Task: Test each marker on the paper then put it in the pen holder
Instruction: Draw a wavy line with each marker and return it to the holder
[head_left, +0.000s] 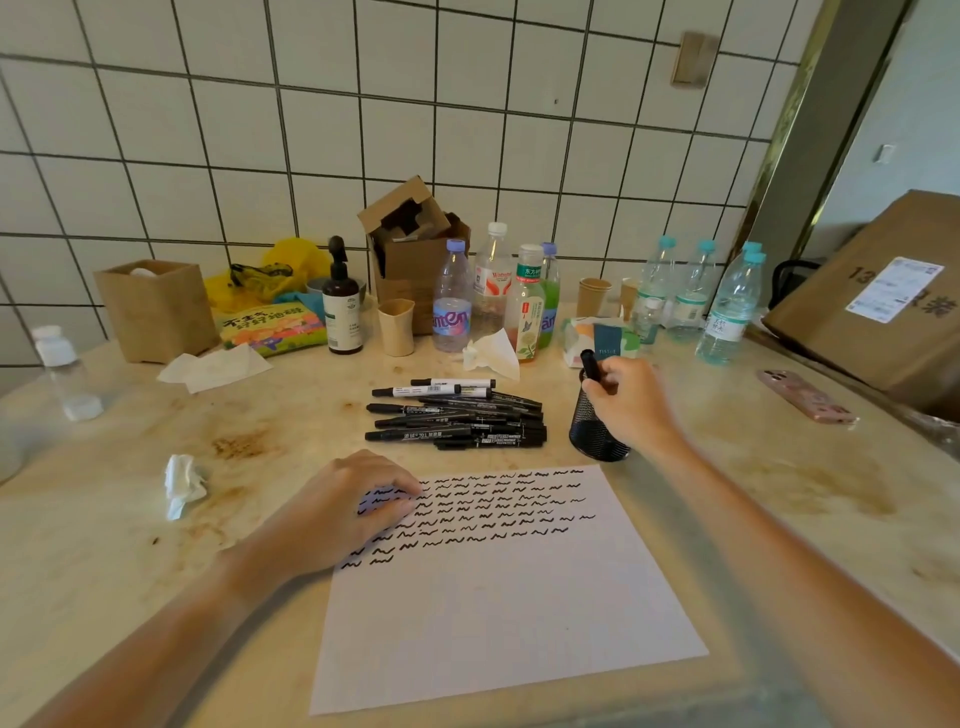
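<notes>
One marker (590, 365) stands nearly upright in the right hand (626, 397), fingers curled round its barrel, held directly above the black mesh pen holder (592, 434) that sits just beyond the top right corner of the paper (498, 613). The step in hand appears to be the drop into the holder. To do it well, the person should keep the marker vertical, lower its bottom end past the rim, and only then loosen the fingers — letting go early risks a bounce off the mesh edge or a tipped holder. The left hand (358, 512) lies flat with relaxed fingers on the paper's upper left corner, pinning the sheet; it holds nothing and should stay pressing there.

Rows of black squiggles fill the top third of the paper, and a pile of markers (457, 413) waits on the table (779, 493) between the sheet and a row of bottles (493, 296), so the job looks far from finished.

Much is hidden: the right hand covers the holder's mouth, so its contents cannot be seen — nor whether the marker's lower end has already entered. Whether its cap is on is hard to tell, and the left hand covers some squiggles.
</notes>
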